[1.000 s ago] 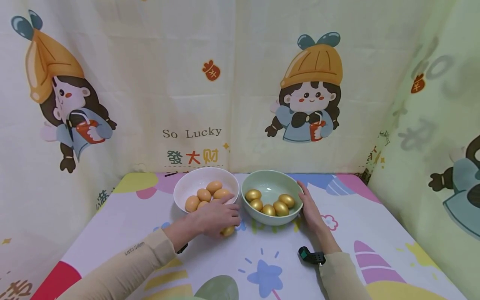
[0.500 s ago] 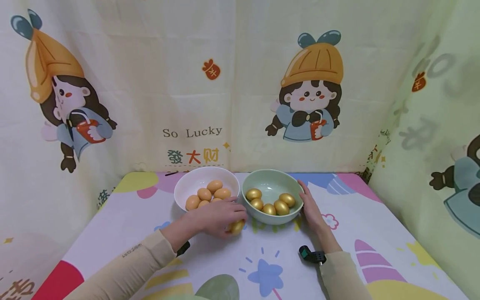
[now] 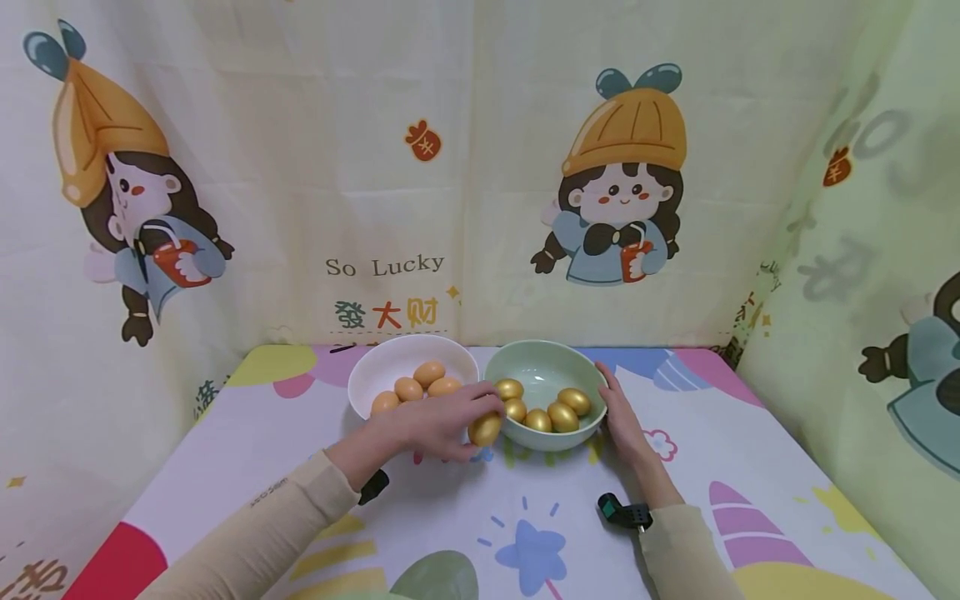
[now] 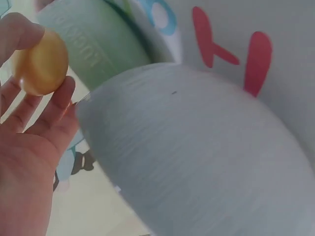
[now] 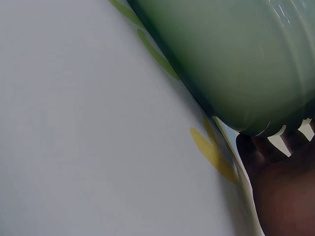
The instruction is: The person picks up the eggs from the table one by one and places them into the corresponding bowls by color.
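A golden egg [image 3: 485,429] is pinched between the thumb and fingers of my left hand [image 3: 442,422], just outside the left rim of the green bowl [image 3: 543,443]. The left wrist view shows the same golden egg [image 4: 42,63] in the fingertips, beside the green bowl's raised lettering. Several golden eggs [image 3: 562,417] lie inside that bowl. My right hand [image 3: 624,421] rests against its right outer wall; in the right wrist view the fingers [image 5: 273,150] touch the side. Several brown eggs [image 3: 408,388] sit in the white bowl [image 3: 375,360], partly hidden behind my left hand.
The two bowls stand side by side on a table [image 3: 435,517] covered with a colourful printed cloth. A printed curtain [image 3: 480,183] hangs behind and at both sides. A black wrist camera [image 3: 624,510] is on the right wrist.
My left hand has lifted the golden egg off the table in front of the white bowl and carried it right and up to the green bowl's rim. My right hand has stayed put.
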{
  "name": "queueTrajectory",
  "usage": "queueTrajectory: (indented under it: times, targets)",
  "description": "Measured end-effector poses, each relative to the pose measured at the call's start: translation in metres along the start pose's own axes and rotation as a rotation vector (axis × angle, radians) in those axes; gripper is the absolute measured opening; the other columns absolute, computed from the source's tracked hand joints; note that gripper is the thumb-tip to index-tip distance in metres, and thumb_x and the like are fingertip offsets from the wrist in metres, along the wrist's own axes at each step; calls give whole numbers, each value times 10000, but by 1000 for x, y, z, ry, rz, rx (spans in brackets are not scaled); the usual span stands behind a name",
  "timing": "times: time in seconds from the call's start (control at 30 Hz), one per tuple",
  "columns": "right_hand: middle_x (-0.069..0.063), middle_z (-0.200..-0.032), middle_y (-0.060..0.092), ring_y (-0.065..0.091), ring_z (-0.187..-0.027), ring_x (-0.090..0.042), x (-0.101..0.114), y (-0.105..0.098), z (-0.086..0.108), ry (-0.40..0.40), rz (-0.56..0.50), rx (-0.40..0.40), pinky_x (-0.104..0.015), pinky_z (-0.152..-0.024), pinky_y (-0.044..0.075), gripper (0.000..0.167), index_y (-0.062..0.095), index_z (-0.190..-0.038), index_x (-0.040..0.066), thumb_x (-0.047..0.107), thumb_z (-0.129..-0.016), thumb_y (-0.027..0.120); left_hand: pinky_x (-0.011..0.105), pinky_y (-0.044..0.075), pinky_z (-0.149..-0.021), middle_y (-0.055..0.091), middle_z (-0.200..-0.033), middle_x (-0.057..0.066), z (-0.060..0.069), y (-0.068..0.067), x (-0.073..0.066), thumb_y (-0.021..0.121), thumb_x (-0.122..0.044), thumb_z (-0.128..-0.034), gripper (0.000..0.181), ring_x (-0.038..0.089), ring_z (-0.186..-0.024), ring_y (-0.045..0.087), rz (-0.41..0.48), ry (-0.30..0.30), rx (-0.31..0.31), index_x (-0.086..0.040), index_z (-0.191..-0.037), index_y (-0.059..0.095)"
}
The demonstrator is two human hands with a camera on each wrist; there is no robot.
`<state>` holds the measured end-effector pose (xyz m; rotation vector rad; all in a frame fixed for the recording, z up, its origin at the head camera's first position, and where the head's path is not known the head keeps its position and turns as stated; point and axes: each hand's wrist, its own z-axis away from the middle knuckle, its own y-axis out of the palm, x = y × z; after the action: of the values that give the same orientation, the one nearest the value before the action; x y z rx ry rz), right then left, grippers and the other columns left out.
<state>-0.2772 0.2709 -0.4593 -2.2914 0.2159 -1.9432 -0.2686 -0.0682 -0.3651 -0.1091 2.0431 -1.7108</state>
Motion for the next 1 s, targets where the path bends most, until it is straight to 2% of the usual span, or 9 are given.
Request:
queueTrajectory:
  times: [0.07, 0.13, 0.23, 0.4, 0.57, 0.8, 1.0]
  targets:
    - [-119, -1682, 55, 42, -1524, -306, 0, -1, -1, -3, 3, -5, -479, -1217, 40, 569, 94, -1632, 114, 234, -1099, 250, 161, 533, -720, 400, -1384, 15, -3, -3, 0, 716, -83, -853, 525, 106, -1039, 556, 42, -27, -25, -111, -1340, 521]
    - [-118, -1682, 57, 42, -1525, -304, 0, -1, -1, -7, 6, -8, -477, -1216, 34, 569, 97, -1632, 111, 226, -1097, 253, 170, 541, -742, 380, -1380, 13, -7, -5, 2, 719, -77, -853, 526, 100, -1036, 560, 67, -38, -58, -106, -1338, 517]
    - [-117, -1681, 69, 56, -1524, -305, 0, -2, -3, -8, 0, -14, -476, -1217, 38, 566, 106, -1631, 108, 218, -1096, 255, 189, 484, -907, 410, -1337, 20, -12, -7, 6, 752, -85, -844, 519, 113, -1084, 529, 40, -10, -121, -102, -1314, 531]
    - [-115, -1682, 65, 71, -1522, -306, 0, 0, -3, 2, -24, -13, -469, -1218, 48, 568, 102, -1632, 116, 203, -1092, 255, 230, 491, -933, 475, -1270, 28, -20, -12, 11, 769, -70, -820, 498, 141, -1083, 543, 61, 31, -167, -101, -1267, 551]
    - [-109, -1682, 64, 62, -1523, -290, 2, 1, -1, -8, -19, -14, -456, -1219, 41, 555, 106, -1632, 118, 190, -1097, 230, 236, 472, -959, 495, -1274, 32, -30, -18, 19, 758, -77, -829, 501, 142, -1104, 526, 46, 31, -137, -64, -1290, 561]
    - [-114, -1683, 59, 38, -1527, -291, 0, -1, -2, -14, -13, -13, -465, -1219, 26, 555, 106, -1631, 107, 179, -1095, 230, 257, 460, -999, 520, -1302, 1, -54, -27, 29, 769, -96, -869, 518, 126, -1126, 523, 75, -69, -80, -102, -1344, 560]
    - [-119, -1682, 63, 27, -1528, -297, -1, 2, 0, -19, -21, -14, -471, -1219, 21, 550, 111, -1630, 104, 200, -1102, 231, 258, 440, -1011, 520, -1303, -2, -74, -23, 36, 751, -113, -884, 504, 137, -1140, 512, 99, -101, -68, -92, -1349, 558]
